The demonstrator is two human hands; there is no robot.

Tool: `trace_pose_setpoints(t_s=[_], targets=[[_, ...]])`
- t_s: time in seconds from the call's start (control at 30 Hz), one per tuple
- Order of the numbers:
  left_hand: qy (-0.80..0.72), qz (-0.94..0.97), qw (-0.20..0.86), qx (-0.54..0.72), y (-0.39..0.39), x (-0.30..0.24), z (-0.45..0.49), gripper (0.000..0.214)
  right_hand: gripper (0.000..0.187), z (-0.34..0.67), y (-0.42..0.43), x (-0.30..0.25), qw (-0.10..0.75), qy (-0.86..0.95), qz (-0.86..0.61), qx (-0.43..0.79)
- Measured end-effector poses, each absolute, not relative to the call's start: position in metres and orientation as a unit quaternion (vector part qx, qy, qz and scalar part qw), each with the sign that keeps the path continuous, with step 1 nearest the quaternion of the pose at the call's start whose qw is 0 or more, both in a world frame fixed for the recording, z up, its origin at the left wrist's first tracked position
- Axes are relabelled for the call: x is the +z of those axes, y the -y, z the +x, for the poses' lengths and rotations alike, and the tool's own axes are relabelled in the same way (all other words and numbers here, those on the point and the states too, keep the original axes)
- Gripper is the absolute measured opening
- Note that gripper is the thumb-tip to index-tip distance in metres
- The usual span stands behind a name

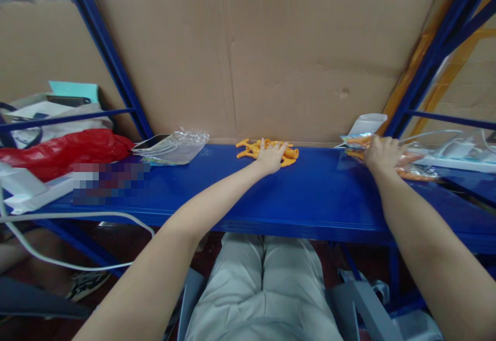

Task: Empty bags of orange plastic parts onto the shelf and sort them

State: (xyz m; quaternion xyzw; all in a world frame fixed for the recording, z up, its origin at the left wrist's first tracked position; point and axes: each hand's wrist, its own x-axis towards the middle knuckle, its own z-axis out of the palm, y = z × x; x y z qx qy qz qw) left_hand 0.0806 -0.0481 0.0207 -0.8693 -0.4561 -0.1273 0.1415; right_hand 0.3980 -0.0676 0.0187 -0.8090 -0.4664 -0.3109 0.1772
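Note:
A small heap of orange plastic pieces (248,149) lies at the back of the blue shelf (310,196), against the cardboard wall. My left hand (270,156) rests on the heap with its fingers stretched out over the pieces. My right hand (382,154) lies flat on clear bags holding orange pieces (416,173) at the right, fingers spread and pressing them down. A white and clear bag (366,123) stands just behind that hand.
A stack of clear plastic bags (174,145) lies at the left of the shelf. Further left are a red bag (65,147), white boxes and a white cable (77,266). Blue rack posts (104,46) flank the cardboard backing. White trays (457,157) sit at the far right.

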Motion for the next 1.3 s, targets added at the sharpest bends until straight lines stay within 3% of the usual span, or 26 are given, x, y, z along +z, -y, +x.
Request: trace_pose_setpoints(t_s=[0.23, 0.43, 0.67, 0.93, 1.3], targets=[[0.434, -0.888, 0.108, -0.110, 0.058, 0.026, 0.076, 0.066, 0.043, 0.383, 0.070, 0.028, 0.239, 0.493, -0.773, -0.320], [0.327, -0.900, 0.200, -0.208, 0.089, 0.043, 0.078, 0.071, 0.049, 0.344, 0.066, 0.039, 0.283, 0.620, -0.640, -0.355], [0.338, -0.872, 0.230, -0.270, 0.105, 0.068, 0.082, 0.063, 0.032, 0.264, 0.065, 0.040, 0.254, 0.796, -0.425, -0.348], [0.442, -0.823, 0.114, -0.339, 0.053, 0.048, 0.032, 0.060, 0.029, 0.207, 0.058, 0.033, 0.208, 0.881, -0.230, -0.358], [0.481, -0.816, -0.051, -0.316, 0.027, 0.011, 0.009, 0.047, 0.049, 0.217, 0.052, 0.003, 0.221, 0.903, -0.300, -0.212]])
